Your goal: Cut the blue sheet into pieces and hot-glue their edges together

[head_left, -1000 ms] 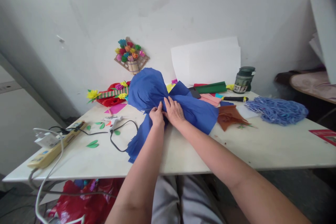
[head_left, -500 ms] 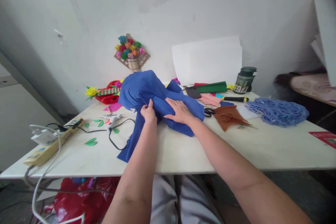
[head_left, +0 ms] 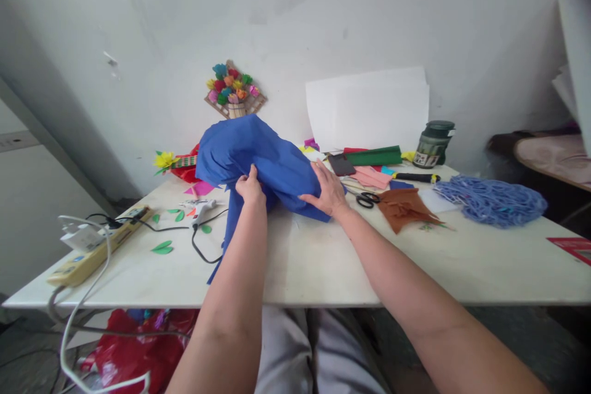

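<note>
A big sheet of blue felt [head_left: 258,154] is bunched into a mound near the middle of the white table [head_left: 323,265]. My left hand [head_left: 250,187] is closed on a fold at the mound's front, with a strip of the felt hanging down below it. My right hand [head_left: 327,193] lies on the mound's right side with fingers spread flat, pressing the felt.
Scissors [head_left: 367,198], a brown felt piece [head_left: 406,208] and a pile of blue yarn [head_left: 492,200] lie to the right. A glue gun [head_left: 202,209] with its black cord, green paper leaves [head_left: 162,248] and a power strip [head_left: 87,250] are on the left. A dark jar [head_left: 433,143], white board [head_left: 367,108] and felt rolls stand behind.
Both hands gathered the blue felt leftward; the right end that lay spread over the table is now drawn into the mound, uncovering the scissors. My right hand slid to the mound's right edge.
</note>
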